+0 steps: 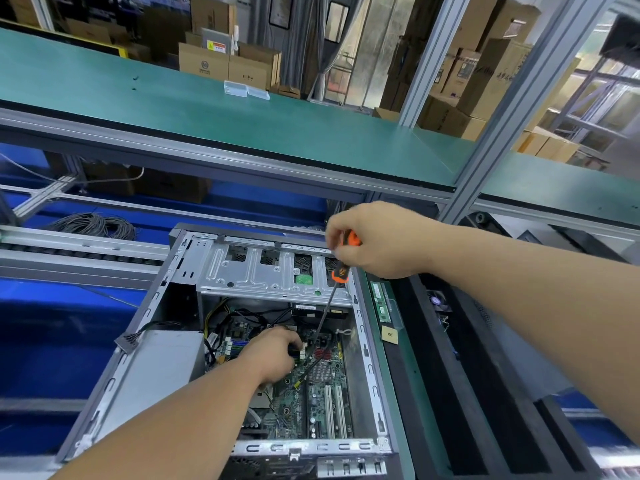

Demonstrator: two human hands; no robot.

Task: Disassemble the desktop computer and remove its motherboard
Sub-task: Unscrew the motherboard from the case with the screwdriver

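The desktop computer case (221,341) lay open on its side on the workbench (398,358), its rear edge nearest the camera and its right wall along the bench's green strip. Inside, the motherboard (322,403) sat flat against the case floor toward the right wall, two white slots near the rear edge. The left hand (273,355) reached down into the middle of the case, fingers curled onto a connector on the board; what exactly they gripped could not be told. Left of it sat the grey power supply (162,368). Farther in, the metal drive cage (270,268) spanned the far end. Above its right corner, the right hand (377,240) grasped an orange-handled screwdriver (341,268), the shaft slanting down to the board. Beyond ran a green shelf (207,109), with cardboard boxes (225,64) behind.
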